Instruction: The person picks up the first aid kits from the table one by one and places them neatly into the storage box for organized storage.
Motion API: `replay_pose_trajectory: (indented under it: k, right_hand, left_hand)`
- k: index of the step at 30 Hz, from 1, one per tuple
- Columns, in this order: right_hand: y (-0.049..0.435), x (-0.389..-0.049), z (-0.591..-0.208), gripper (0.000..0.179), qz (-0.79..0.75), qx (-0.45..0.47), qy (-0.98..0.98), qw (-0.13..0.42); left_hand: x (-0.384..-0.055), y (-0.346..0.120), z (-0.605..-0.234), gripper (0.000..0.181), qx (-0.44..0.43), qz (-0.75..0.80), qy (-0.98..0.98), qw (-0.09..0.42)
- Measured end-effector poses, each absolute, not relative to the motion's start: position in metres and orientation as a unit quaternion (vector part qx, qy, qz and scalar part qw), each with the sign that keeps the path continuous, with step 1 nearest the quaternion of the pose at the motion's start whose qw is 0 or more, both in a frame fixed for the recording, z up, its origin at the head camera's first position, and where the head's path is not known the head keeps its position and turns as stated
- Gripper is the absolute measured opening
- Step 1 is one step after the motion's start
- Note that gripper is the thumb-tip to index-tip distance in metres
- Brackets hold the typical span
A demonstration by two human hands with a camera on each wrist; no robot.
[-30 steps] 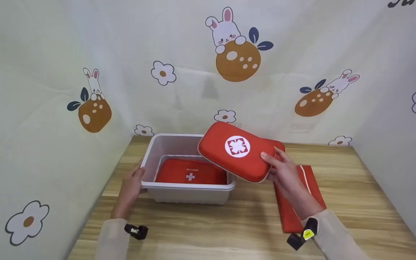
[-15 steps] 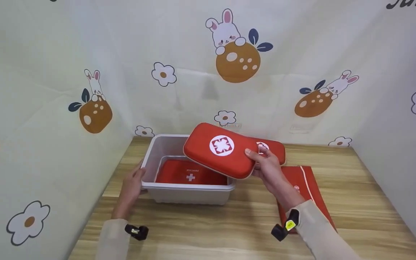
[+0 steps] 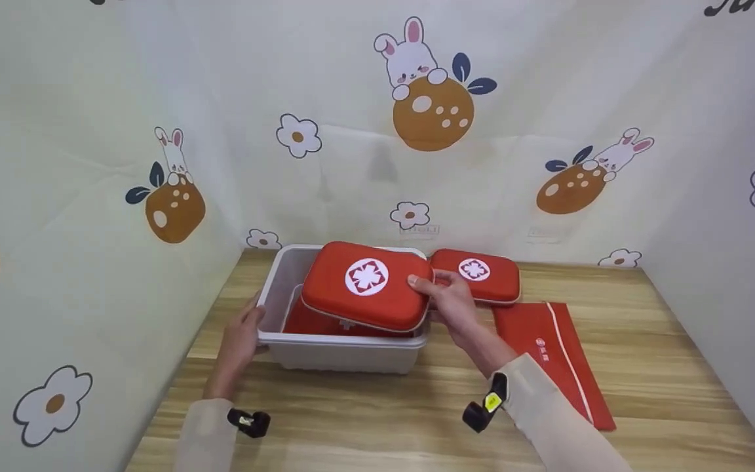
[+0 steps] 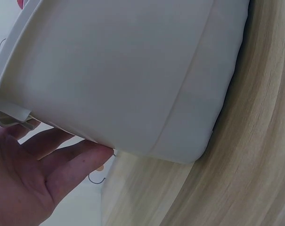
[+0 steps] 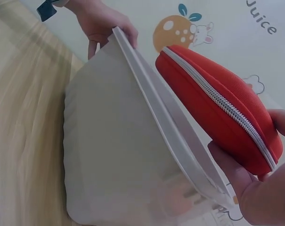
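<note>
"Head view: what does the right hand (image 3: 453, 300) hold?"

"It pinches the right end of a big red case (image 3: 369, 282), with the thumb on the top face. So this hand is closed only as far as the thickness of the case permits."

"And where is this case exactly?"

"It is above the opening of a pale plastic bin (image 3: 345, 356), and it hides part of a red kit (image 3: 302, 321) which lies inside. The right wrist view shows the case tilted, with its pale zip (image 5: 217, 99) toward the camera. If it touches the kit, I cannot tell."

"Does the left hand (image 3: 240, 333) also hold something?"

"Yes, it grips the bin at the left rim, with its fingers against the outer wall in the left wrist view."

"What else is on the wooden surface (image 3: 364, 426)?"

"On the far side, just right of the bin, lies a second red case (image 3: 502, 282) with a white round mark. Nearer and more to the right is a flat red pouch (image 3: 548, 341) with a white line, partly hidden by the right sleeve (image 3: 554, 419)."
</note>
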State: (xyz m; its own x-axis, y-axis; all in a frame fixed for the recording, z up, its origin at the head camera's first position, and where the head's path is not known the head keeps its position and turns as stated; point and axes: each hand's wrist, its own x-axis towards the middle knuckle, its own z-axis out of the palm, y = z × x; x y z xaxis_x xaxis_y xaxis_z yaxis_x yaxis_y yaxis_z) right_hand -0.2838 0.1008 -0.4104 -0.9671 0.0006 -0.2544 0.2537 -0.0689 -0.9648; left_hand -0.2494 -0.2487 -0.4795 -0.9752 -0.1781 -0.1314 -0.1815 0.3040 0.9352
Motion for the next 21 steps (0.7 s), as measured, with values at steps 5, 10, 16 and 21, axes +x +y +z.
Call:
replay_pose_trajectory:
  k: [5, 10, 16, 21]
  right_hand:
    - [0.088, -0.287, -0.409, 0.065, -0.693, 0.087, 0.71, 0.092]
    - [0.078, -0.291, -0.409, 0.062, -0.69, 0.079, 0.712, 0.106]
    - [0.067, -0.296, -0.412, 0.061, -0.694, 0.069, 0.71, 0.1]
    - [0.059, -0.298, -0.417, 0.063, -0.682, 0.062, 0.722, 0.098]
  left_hand:
    - [-0.248, -0.248, -0.48, 0.051, -0.112, 0.58, 0.807, -0.016]
    - [-0.248, -0.248, -0.481, 0.052, -0.111, 0.578, 0.808, -0.015]
    - [-0.25, -0.248, -0.48, 0.052, -0.114, 0.585, 0.803, -0.009]
    - [-0.251, -0.248, -0.482, 0.052, -0.116, 0.588, 0.8, -0.012]
